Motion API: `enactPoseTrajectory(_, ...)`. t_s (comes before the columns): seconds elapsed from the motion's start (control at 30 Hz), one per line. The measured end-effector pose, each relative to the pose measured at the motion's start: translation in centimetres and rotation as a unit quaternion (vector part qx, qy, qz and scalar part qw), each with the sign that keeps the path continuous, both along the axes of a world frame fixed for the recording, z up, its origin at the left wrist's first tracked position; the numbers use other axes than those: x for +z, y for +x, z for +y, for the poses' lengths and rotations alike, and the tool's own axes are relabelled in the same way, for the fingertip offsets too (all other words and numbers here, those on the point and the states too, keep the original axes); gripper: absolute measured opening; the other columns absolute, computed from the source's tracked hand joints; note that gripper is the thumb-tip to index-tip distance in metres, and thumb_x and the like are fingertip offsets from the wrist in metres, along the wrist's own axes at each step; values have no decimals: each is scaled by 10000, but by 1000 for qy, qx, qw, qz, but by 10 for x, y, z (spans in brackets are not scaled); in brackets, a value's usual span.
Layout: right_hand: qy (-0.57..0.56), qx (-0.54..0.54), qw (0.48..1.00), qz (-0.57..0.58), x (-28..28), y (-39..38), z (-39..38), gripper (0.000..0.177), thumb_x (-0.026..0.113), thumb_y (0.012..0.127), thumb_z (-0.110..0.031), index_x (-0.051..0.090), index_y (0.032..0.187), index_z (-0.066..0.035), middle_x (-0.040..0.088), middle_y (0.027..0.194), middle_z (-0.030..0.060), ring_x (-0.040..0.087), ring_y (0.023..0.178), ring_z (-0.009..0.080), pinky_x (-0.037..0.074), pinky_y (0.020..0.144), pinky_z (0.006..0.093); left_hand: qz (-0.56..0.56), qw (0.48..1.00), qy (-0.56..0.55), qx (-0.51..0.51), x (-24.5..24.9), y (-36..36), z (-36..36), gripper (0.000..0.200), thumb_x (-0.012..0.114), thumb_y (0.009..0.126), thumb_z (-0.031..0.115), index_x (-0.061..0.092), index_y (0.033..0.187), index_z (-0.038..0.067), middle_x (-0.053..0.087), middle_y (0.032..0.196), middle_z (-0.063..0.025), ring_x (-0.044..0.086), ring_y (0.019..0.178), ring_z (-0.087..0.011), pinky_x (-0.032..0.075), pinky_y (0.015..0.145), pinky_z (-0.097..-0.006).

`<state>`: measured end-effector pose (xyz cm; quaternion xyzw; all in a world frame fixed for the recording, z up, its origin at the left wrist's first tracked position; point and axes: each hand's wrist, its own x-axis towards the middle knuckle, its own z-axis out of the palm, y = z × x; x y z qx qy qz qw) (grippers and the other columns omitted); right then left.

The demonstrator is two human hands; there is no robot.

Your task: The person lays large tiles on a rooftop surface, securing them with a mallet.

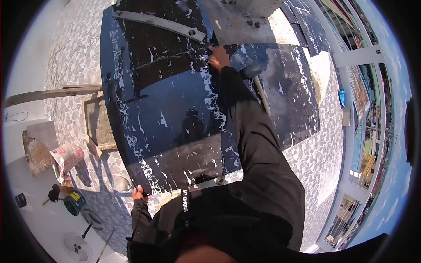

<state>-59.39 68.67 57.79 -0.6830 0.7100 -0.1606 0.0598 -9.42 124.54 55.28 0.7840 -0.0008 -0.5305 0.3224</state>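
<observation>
A large black stone slab (pixel 166 114) with white veins fills the middle of the view, its glossy face reflecting my silhouette. My left hand (pixel 139 193) grips its near left corner. In a black sleeve, my right arm reaches across the slab, and my right hand (pixel 218 57) holds its far edge, where it meets another dark slab (pixel 289 87). A mallet (pixel 253 75) with a wooden handle lies just right of my right wrist.
A long metal straightedge (pixel 160 22) lies on a slab at the top. To the left are a wooden plank (pixel 52 93), a mortar tray (pixel 98 122), a cement bag (pixel 66 158) and small tools (pixel 72 201). Pebble-pattern tiles cover the floor, and a railing (pixel 351 131) edges the right.
</observation>
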Motion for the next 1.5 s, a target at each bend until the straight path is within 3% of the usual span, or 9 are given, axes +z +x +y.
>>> enactPoseTrajectory(0.1,46,24,978,-203,-22,-15,-30,397,586,772,-153,671,1157,-103,666,1027,220,624,1005,383,486,870,495,-5,1000,-21,-7,14,-9,-7,388,652,908,412,582,1128,99,658,902,-96,642,687,-227,571,489,-374)
enactPoseTrajectory(0.17,-84,-46,921,-379,-30,-35,-43,407,514,755,-63,710,1110,-98,697,885,232,640,833,432,520,839,443,15,999,-47,-13,12,-8,-3,370,643,912,416,589,1115,111,663,898,-80,651,703,-224,573,501,-368)
enactPoseTrajectory(0.37,-33,26,992,122,-10,-82,-24,346,561,778,-97,718,1086,-100,631,1015,219,623,974,406,507,892,466,0,1000,-12,-7,-1,-2,3,352,641,916,422,592,1085,117,668,890,-83,659,685,-214,574,487,-348)
enactPoseTrajectory(0.57,144,100,975,135,52,-79,-27,397,565,788,-117,677,1169,-102,541,1158,258,556,1097,433,459,967,474,1,1000,-11,1,-6,1,5,369,641,919,416,580,1100,100,668,892,-93,664,706,-225,576,490,-372)
enactPoseTrajectory(0.67,132,63,989,7,41,-71,-23,433,577,789,-140,640,1215,-93,523,1185,255,549,1106,441,462,960,477,19,999,-30,7,-5,0,3,351,638,930,382,574,1105,84,667,901,-105,664,718,-237,575,510,-399)
enactPoseTrajectory(0.9,37,31,998,42,6,-19,8,443,606,801,-189,592,1229,-78,542,1106,200,573,1051,394,503,833,505,18,997,-74,17,-10,3,6,210,608,960,205,609,1037,10,667,919,-119,661,798,-237,565,713,-389)
enactPoseTrajectory(1.2,34,75,997,10,7,23,11,307,631,786,-191,669,1081,-117,555,1073,163,572,1040,363,478,826,508,-27,999,8,-19,-3,0,0,357,638,924,391,596,1095,81,657,897,-100,648,699,-238,572,473,-378)
enactPoseTrajectory(1.4,35,171,970,-169,-10,32,-15,452,542,789,-69,667,1221,-125,585,996,203,584,1031,367,489,853,415,30,998,-61,4,-19,10,11,293,627,941,314,595,1114,81,667,913,-96,659,738,-232,582,575,-391)
enactPoseTrajectory(1.5,-49,37,990,-123,-4,-23,-31,421,533,814,-80,640,1221,-84,598,1014,249,533,1143,403,481,905,434,54,996,-70,25,-12,6,8,263,616,948,265,604,1111,59,676,926,-98,663,764,-222,574,609,-390)
